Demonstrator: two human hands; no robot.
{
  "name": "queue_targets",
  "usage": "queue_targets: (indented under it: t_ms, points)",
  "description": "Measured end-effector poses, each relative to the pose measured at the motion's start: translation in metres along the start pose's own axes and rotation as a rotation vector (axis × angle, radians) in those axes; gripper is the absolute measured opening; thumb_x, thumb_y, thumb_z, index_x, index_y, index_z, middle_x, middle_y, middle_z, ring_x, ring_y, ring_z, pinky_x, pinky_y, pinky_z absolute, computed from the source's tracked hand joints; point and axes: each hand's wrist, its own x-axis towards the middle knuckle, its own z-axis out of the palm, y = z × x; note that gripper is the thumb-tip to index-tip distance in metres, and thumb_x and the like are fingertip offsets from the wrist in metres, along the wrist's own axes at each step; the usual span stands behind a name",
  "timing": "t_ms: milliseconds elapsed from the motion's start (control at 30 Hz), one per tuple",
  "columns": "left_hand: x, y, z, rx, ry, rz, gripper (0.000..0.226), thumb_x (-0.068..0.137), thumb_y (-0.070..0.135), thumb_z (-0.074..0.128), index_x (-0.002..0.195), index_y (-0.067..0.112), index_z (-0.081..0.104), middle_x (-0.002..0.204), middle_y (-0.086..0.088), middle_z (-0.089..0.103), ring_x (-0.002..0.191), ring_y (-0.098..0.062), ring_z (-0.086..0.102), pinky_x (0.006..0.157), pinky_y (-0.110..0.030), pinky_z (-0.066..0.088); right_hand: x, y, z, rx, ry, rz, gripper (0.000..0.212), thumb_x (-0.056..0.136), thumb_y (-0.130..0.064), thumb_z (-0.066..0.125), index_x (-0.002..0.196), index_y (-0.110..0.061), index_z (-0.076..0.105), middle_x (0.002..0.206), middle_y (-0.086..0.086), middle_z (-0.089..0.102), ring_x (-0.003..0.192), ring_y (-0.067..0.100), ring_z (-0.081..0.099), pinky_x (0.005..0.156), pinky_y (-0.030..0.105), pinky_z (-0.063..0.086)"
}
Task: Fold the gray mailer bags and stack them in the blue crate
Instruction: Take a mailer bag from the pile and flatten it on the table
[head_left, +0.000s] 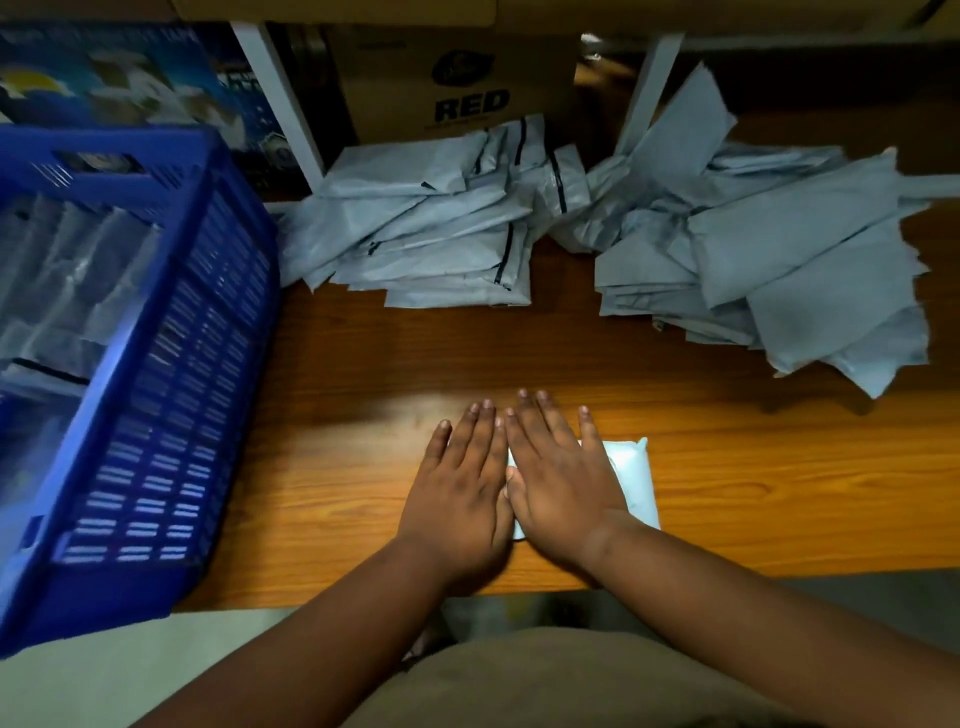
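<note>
A folded gray mailer bag (631, 480) lies near the front edge of the wooden table (363, 364). My left hand (460, 486) and my right hand (558, 478) press flat on it side by side, fingers straight, covering most of it; only its right end shows. The blue crate (171, 364) stands at the left with gray bags stacked inside it (62, 280). Two heaps of loose gray mailer bags lie at the back: one in the middle (426, 228) and a larger one at the right (769, 244).
A cardboard box marked RED (457, 88) and a printed blue box (114, 78) stand behind the heaps, between white shelf legs (280, 98). The table's front edge runs just below my wrists. Bare wood shows between the heaps and my hands.
</note>
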Motion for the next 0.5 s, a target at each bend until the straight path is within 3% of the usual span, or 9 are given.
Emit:
queue_targets:
  t_ms: [133, 233, 333, 400, 500]
  points:
    - [-0.003, 0.002, -0.006, -0.002, -0.017, -0.006, 0.073, 0.108, 0.043, 0.022, 0.17, 0.011, 0.004, 0.178, -0.012, -0.003, 0.164, -0.024, -0.012, 0.132, -0.053, 0.006, -0.003, -0.001, -0.009, 0.039, -0.037, -0.007, 0.072, 0.108, -0.048, 0.024, 0.172, -0.019, 0.01, 0.179, 0.008, -0.004, 0.165, 0.026, -0.009, 0.13, 0.061, 0.001]
    - [0.001, 0.001, -0.021, 0.047, -0.028, 0.006, 0.078, 0.102, 0.052, 0.034, 0.166, 0.009, 0.028, 0.173, -0.019, 0.024, 0.16, -0.035, 0.02, 0.127, -0.053, 0.025, -0.003, 0.012, -0.019, 0.101, -0.035, -0.056, 0.071, 0.107, -0.057, 0.026, 0.169, -0.022, 0.023, 0.179, 0.007, 0.011, 0.165, 0.026, 0.008, 0.131, 0.057, 0.011]
    - [0.007, 0.003, -0.043, 0.141, -0.052, 0.005, 0.079, 0.09, 0.068, 0.044, 0.153, 0.021, 0.042, 0.151, -0.011, 0.044, 0.135, -0.034, 0.043, 0.105, -0.049, 0.044, -0.014, 0.041, -0.038, 0.052, -0.005, -0.082, 0.078, 0.093, -0.076, 0.037, 0.153, -0.028, 0.043, 0.155, 0.003, 0.048, 0.142, 0.028, 0.045, 0.111, 0.05, 0.041]
    - [0.007, 0.008, -0.053, 0.184, -0.083, -0.007, 0.08, 0.083, 0.076, 0.049, 0.146, 0.029, 0.042, 0.141, -0.006, 0.045, 0.128, -0.032, 0.043, 0.1, -0.049, 0.043, -0.026, 0.06, -0.05, -0.032, -0.042, -0.105, 0.086, 0.08, -0.09, 0.04, 0.144, -0.032, 0.048, 0.135, 0.001, 0.052, 0.124, 0.028, 0.05, 0.096, 0.05, 0.045]
    - [0.012, 0.018, -0.059, 0.189, -0.142, -0.035, 0.086, 0.073, 0.087, 0.054, 0.142, 0.036, 0.044, 0.134, -0.003, 0.045, 0.125, -0.031, 0.042, 0.1, -0.051, 0.039, -0.033, 0.073, -0.058, -0.053, -0.172, -0.148, 0.086, 0.074, -0.092, 0.053, 0.134, -0.031, 0.052, 0.125, 0.002, 0.054, 0.116, 0.028, 0.051, 0.091, 0.048, 0.046]
